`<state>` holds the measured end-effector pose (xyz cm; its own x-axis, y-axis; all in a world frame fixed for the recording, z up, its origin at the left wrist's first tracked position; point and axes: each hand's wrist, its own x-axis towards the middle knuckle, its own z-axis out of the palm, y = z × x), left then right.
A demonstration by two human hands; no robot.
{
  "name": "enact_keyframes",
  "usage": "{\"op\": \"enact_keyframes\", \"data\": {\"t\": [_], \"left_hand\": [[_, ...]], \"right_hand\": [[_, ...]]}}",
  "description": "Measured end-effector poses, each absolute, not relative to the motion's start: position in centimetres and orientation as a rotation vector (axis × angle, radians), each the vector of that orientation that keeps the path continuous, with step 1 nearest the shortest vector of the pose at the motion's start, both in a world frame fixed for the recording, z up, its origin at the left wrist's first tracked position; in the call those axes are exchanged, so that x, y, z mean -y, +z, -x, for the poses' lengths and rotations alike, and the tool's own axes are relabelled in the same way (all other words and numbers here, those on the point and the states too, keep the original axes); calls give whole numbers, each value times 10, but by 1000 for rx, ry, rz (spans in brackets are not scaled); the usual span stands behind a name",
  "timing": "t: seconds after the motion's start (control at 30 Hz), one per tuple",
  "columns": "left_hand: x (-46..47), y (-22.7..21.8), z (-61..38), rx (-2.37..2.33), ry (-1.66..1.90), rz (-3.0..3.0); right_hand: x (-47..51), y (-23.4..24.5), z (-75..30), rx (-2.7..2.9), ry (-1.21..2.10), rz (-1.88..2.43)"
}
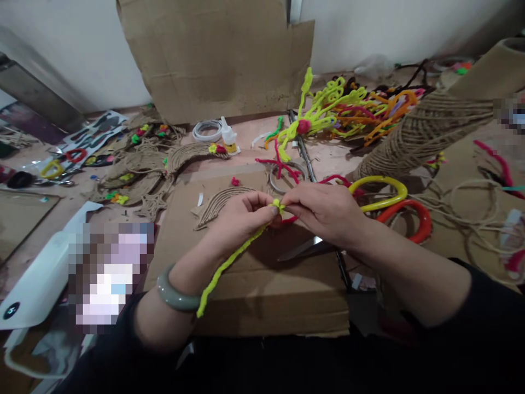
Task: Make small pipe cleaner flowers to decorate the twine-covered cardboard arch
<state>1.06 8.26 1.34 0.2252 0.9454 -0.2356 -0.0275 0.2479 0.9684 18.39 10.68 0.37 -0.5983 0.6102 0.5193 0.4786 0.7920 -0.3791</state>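
The left hand (241,219) is closed in a pinch. Its thumb and forefinger grip the upper end of a long fuzzy yellow-green pipe cleaner (229,260), which is curled into a small knot at the fingertips. The right hand (324,210) meets it there, fingers likewise pinched shut on the same curled end. A short piece of red pipe cleaner (289,220) shows just beneath the spot where the two hands touch. The free length of the yellow-green pipe cleaner slopes down and left across the left wrist and ends beside a smooth grey-green bangle (176,295) worn there.

Both hands hover over a flat brown cardboard sheet (262,290) lying on the desk (328,158). Steel scissor blades (301,250) poke out from under the right hand. A yellow plastic loop (381,194) and a red plastic loop (414,219) lie just to that hand's right. A flat crescent of coiled jute cord (221,202) rests just beyond the left hand. Farther back are a cone wrapped in jute twine (426,131), a heap of bright pipe cleaners (348,106) and a small white glue bottle (228,137).
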Motion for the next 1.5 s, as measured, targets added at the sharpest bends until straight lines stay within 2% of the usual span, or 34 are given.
{"op": "enact_keyframes", "data": {"t": [0.13,0.27,0.37,0.6,0.87,1.03,1.17,1.5], "left_hand": [[-78,8,-12,-1289,1026,-1458],[-75,2,-13,-1461,1182,-1845],[-77,3,-13,-1418,1191,-1645],[-83,5,-13,-1211,1112,-1094],[-84,5,-10,-1051,1050,-993],[-82,4,-11,-1003,1114,-1075],[-80,6,-13,-1029,1160,-1187],[-80,1,-9,-985,1209,-1093]], "right_hand": [[-102,8,-179,2296,388,1019],[-100,10,-173,2092,900,1243],[-102,8,-171,1996,1034,1175],[-106,6,-173,2008,922,1150],[-110,9,-172,1682,1452,1174],[-107,14,-170,1569,1664,1105],[-105,15,-170,1583,1655,1073],[-103,5,-171,1784,1270,950]]}}
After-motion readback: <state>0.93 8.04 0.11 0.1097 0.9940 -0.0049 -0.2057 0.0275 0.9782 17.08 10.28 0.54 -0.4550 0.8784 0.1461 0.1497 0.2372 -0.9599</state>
